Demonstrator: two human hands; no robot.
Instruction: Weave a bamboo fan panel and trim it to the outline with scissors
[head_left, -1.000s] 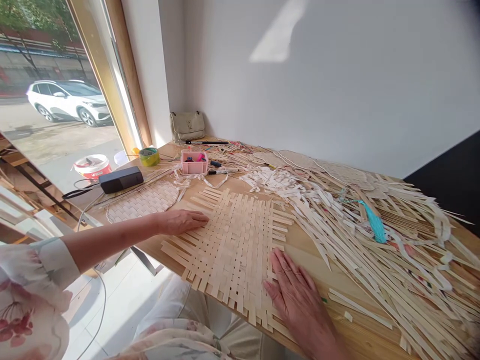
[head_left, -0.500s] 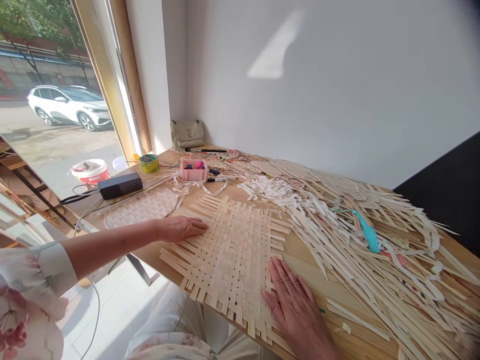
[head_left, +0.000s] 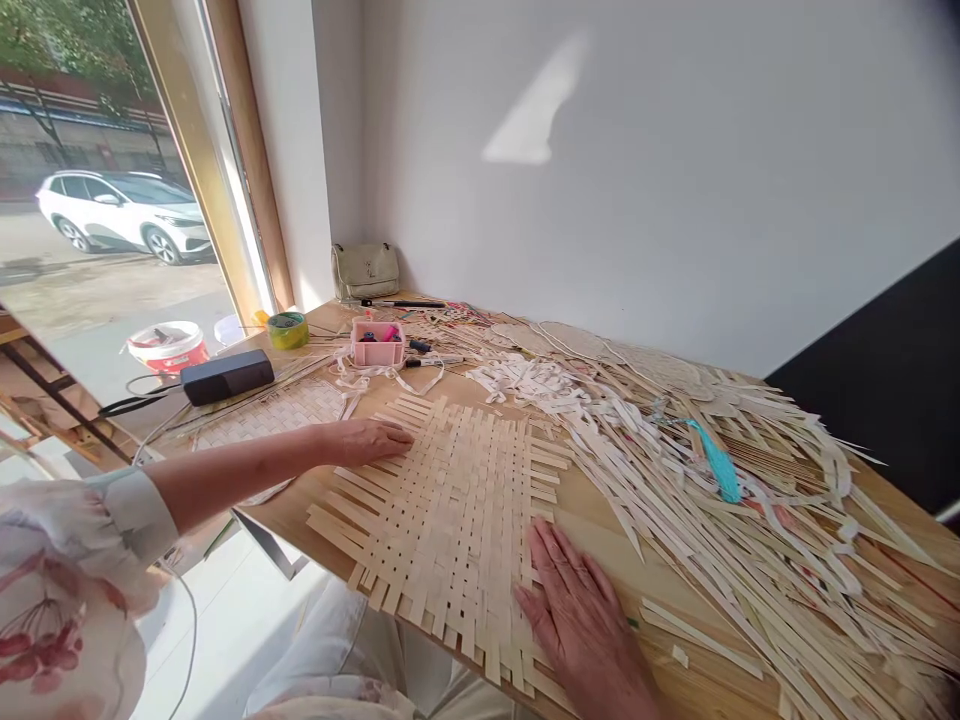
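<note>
A flat woven mat of pale bamboo-like strips (head_left: 457,510) lies on the wooden table (head_left: 622,560), loose strip ends sticking out on all sides and slightly over the front edge. My left hand (head_left: 371,440) rests on its upper left side, fingers stretched over the strip ends. Along the right edge, my right hand (head_left: 577,610) lies flat with fingers extended and thumb apart, touching the weave. Neither hand grips anything. Part of the mat's lower right corner is hidden under my right hand.
Long loose strips (head_left: 697,530) and white ribbon scraps (head_left: 540,390) cover the right side. A pink box (head_left: 377,350), green tape roll (head_left: 288,331), dark case (head_left: 227,377) and handbag (head_left: 366,272) stand toward the back. Another woven piece (head_left: 262,415) sits beyond my left arm.
The view has shifted slightly, moving the scene a little left. My left hand has slid slightly up along the mat's left side; my right hand stays at the right edge.
</note>
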